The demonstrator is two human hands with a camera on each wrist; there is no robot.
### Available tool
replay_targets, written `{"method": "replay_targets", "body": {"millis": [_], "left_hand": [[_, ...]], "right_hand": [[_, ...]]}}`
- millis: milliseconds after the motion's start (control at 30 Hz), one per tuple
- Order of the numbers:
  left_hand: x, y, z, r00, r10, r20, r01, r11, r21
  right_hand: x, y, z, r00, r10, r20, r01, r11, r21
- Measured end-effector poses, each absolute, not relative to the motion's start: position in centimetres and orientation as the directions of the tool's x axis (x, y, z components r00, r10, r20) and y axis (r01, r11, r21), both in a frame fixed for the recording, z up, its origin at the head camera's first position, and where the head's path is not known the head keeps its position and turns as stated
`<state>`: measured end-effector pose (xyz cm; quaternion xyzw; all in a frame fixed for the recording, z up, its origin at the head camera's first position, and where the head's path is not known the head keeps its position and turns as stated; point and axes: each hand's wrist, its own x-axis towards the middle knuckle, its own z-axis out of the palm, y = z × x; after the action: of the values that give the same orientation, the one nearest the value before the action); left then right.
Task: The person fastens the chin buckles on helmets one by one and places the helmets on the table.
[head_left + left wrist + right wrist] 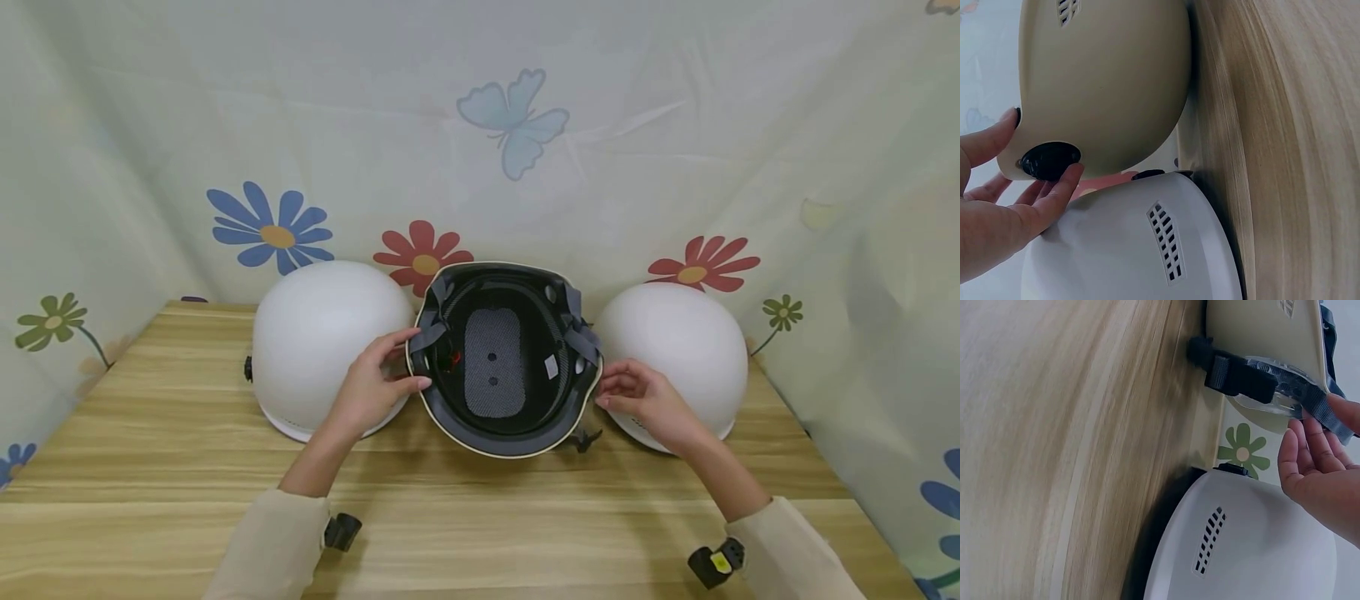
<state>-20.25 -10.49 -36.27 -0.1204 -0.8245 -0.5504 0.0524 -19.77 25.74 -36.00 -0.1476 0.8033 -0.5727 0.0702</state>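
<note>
A beige helmet [492, 358] lies upturned between two white helmets, its black padded inside facing up. My left hand [375, 379] grips its left rim, thumb at the edge and fingers around the side by a black round fitting [1052, 160]. At the opposite rim, my right hand [648, 400] pinches the dark chin strap [1319, 407] between thumb and fingers. A black buckle [1241, 378] and a clear plastic piece [1282, 387] hang from that strap outside the shell. Part of the left fingers is hidden behind the helmet in the head view.
One white helmet [326, 342] stands dome up on the left, another white helmet [678, 358] on the right, both close to my hands. Under them is a wood-grain table [480, 533]. A flowered cloth [600, 192] hangs behind and at both sides.
</note>
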Motion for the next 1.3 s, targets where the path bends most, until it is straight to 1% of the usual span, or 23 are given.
{"method": "replay_targets", "body": {"millis": [300, 500, 700, 833, 1067, 1300], "left_hand": [[-20.2, -10.6, -36.2, -0.964, 0.139, 0.227, 0.263, 0.358, 0.896], [-20.3, -10.6, -36.3, -0.964, 0.137, 0.226, 0.26, 0.332, 0.907], [-20.3, -10.6, -36.3, -0.963, 0.139, 0.231, 0.265, 0.326, 0.908], [-20.2, -10.6, -36.3, -0.962, 0.141, 0.233, 0.268, 0.336, 0.903], [-20.2, -10.5, -36.3, -0.961, 0.144, 0.237, 0.272, 0.333, 0.903], [-20.3, -10.4, -36.4, -0.957, 0.143, 0.254, 0.287, 0.313, 0.905]], "right_hand": [[-19.3, 26.3, -34.9, -0.955, -0.292, 0.058, -0.156, 0.325, -0.933], [-19.1, 26.4, -33.0, -0.939, -0.325, 0.116, -0.223, 0.314, -0.923], [-19.3, 25.4, -31.1, -0.927, -0.348, 0.14, -0.254, 0.307, -0.917], [-19.6, 24.0, -30.3, -0.919, -0.364, 0.153, -0.262, 0.271, -0.926], [-20.2, 21.5, -30.7, -0.911, -0.383, 0.152, -0.255, 0.233, -0.939], [-20.6, 20.2, -31.3, -0.918, -0.351, 0.185, -0.274, 0.226, -0.935]]}}
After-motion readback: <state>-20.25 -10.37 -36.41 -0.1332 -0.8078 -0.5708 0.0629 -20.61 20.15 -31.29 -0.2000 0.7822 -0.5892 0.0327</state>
